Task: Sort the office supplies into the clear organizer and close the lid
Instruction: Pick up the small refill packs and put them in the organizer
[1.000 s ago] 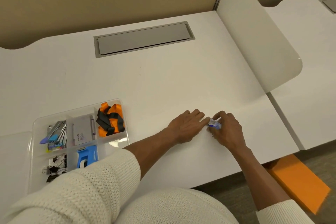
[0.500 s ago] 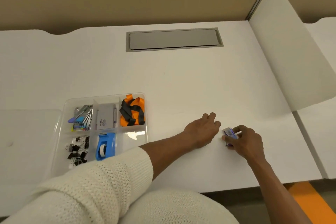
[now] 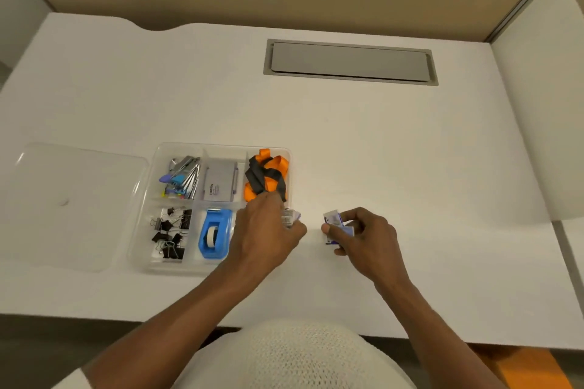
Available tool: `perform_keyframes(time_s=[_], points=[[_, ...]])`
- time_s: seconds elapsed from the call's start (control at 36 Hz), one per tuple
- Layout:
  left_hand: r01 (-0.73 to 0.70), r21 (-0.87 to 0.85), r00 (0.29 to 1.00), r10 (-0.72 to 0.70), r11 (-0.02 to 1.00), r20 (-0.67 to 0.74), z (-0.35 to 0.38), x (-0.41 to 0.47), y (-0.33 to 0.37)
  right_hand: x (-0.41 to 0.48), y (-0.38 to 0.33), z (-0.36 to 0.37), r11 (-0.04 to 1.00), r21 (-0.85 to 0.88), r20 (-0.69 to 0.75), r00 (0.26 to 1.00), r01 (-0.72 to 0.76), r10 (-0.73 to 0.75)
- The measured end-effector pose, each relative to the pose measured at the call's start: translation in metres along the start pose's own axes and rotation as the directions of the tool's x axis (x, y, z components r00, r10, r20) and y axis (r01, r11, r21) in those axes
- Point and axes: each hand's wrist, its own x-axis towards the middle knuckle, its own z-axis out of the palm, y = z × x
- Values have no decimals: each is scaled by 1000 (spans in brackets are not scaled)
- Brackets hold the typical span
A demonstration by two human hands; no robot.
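Observation:
The clear organizer (image 3: 143, 227) lies on the white desk at the left, its lid (image 3: 72, 202) flat beside it. Its compartments hold an orange and black lanyard (image 3: 267, 174), a grey card box (image 3: 219, 183), metal clips (image 3: 183, 177), black binder clips (image 3: 170, 235) and a blue tape dispenser (image 3: 215, 237). My left hand (image 3: 265, 237) hovers over the organizer's front right corner, holding a small white and purple box (image 3: 290, 217). My right hand (image 3: 363, 237) is just right of it, above the desk, gripping another small white and purple box (image 3: 335, 221).
A grey cable hatch (image 3: 350, 61) is set into the desk at the back. A white divider panel (image 3: 543, 104) rises along the right side. A tan partition wall stands behind the desk. The desk's front edge runs just above my lap.
Both hands have moved left toward the organizer. My left hand, empty before, now holds a small box. The camera has swung left, bringing the lid into view.

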Motion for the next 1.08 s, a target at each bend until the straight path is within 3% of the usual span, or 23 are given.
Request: perform_keyframes(time_s=[0.22, 0.5, 0.83, 1.08], points=[[203, 75, 976, -208, 976, 60, -3, -3, -38, -4, -40, 58, 989, -115, 134, 988, 93, -78], [180, 107, 979, -189, 978, 77, -15, -1, -49, 0, -51, 84, 946, -302, 97, 991, 119, -93], [215, 102, 966, -227, 971, 123, -22, -3, -64, -8, -44, 87, 947, -297, 69, 992, 121, -105], [250, 103, 968, -249, 963, -19, -39, -14, -94, -20, -46, 97, 888, -396, 178, 968, 234, -176]])
